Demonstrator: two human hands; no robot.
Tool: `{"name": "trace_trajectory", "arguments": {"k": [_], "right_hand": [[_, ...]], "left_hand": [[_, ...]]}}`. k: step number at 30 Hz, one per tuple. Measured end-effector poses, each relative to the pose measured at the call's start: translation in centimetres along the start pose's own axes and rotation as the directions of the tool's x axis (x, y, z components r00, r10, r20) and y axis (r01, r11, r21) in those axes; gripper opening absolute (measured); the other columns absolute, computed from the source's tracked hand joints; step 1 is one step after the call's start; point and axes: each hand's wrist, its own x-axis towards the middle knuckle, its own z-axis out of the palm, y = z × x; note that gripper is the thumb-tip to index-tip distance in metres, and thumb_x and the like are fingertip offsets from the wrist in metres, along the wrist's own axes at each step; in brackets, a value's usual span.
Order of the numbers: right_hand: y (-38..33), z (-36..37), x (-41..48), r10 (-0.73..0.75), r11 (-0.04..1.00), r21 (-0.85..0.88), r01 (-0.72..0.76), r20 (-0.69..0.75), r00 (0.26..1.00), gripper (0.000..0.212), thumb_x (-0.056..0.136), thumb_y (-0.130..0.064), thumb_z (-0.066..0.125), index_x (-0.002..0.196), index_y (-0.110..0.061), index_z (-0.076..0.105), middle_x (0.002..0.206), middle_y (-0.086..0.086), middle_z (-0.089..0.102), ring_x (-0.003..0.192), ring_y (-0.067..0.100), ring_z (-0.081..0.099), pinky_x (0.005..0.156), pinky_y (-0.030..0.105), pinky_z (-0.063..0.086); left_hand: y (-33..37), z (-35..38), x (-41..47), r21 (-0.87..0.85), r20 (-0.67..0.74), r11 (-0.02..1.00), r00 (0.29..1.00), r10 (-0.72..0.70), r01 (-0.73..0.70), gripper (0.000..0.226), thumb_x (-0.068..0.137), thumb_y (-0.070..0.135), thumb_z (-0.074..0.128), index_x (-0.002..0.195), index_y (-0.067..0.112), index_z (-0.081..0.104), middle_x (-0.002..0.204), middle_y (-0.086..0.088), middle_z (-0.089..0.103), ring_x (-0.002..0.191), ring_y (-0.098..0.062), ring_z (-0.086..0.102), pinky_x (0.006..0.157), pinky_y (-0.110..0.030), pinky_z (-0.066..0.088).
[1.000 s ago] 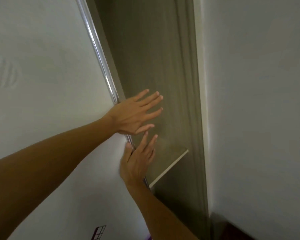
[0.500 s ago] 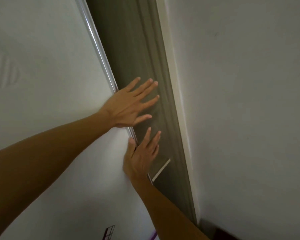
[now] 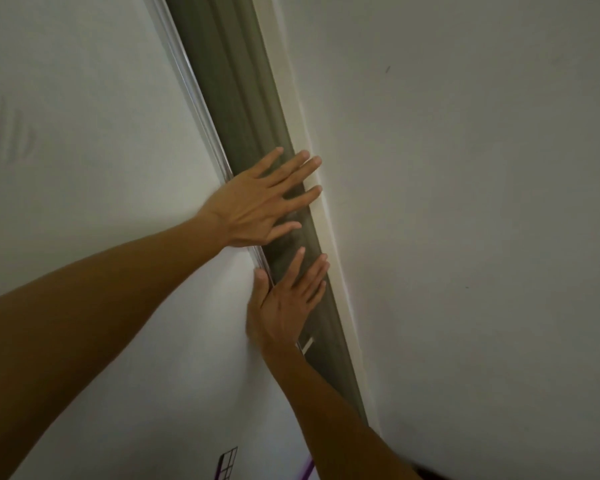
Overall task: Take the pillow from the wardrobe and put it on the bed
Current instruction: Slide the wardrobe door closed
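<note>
A white sliding wardrobe door [image 3: 94, 161] fills the left of the view, with a shiny metal edge strip [image 3: 201, 109]. Beside it only a narrow grey-brown gap of the wardrobe interior [image 3: 243, 109] shows, with a sliver of white shelf edge [image 3: 307, 344] low down. My left hand [image 3: 257, 202] lies flat, fingers spread, across the door's edge and the gap. My right hand [image 3: 288, 299] is flat just below it, thumb on the door edge, fingers over the gap. No pillow or bed is in view.
A plain white wall [image 3: 465, 202] takes up the right side, with a pale frame strip [image 3: 291, 109] along the gap. At the bottom, a dark grid pattern [image 3: 226, 465] and a purple streak [image 3: 305, 471] show reflected in the door.
The door has slid to the right with both flat hands on its edge. The gap into the wardrobe has narrowed from a wide opening to a thin strip, and most of the shelf is hidden.
</note>
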Motion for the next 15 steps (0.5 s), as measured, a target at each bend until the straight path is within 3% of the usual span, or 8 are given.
{"name": "trace_trajectory", "arguments": {"k": [4,9,15], "right_hand": [[0.5,0.2,1.6,0.016,1.0,-0.019,-0.016,-0.03,0.999,0.076,0.091,-0.064,0.028,0.147,-0.014,0.017,0.156,0.022,0.013,0.145,0.037,0.01,0.116,0.05,0.008],[1.4,0.4,3.6,0.061,0.998,-0.004,-0.061,0.003,0.998,0.081,0.089,-0.055,0.046,0.148,-0.017,0.006,0.157,0.019,0.0,0.146,0.035,-0.001,0.117,0.048,0.002],[2.9,0.7,5.0,0.056,0.998,0.01,-0.056,-0.005,0.998,0.074,0.09,-0.056,0.037,0.147,-0.02,0.005,0.156,0.02,0.001,0.146,0.035,-0.001,0.117,0.049,0.003]], "left_hand": [[0.0,0.9,1.6,0.052,0.002,0.998,0.999,0.035,-0.035,0.067,0.094,0.056,0.003,0.149,0.017,0.002,0.157,-0.018,-0.004,0.145,-0.033,-0.007,0.117,-0.048,-0.005],[0.3,1.9,3.4,0.122,-0.033,0.989,0.996,0.086,-0.082,0.066,0.095,0.053,0.003,0.149,0.016,0.007,0.157,-0.019,0.002,0.144,-0.033,-0.003,0.117,-0.048,-0.001],[0.3,3.5,5.2,0.159,-0.154,0.98,0.978,0.143,-0.118,0.064,0.097,0.053,0.014,0.149,0.015,0.017,0.155,-0.02,0.017,0.144,-0.033,0.014,0.115,-0.049,0.012]]}}
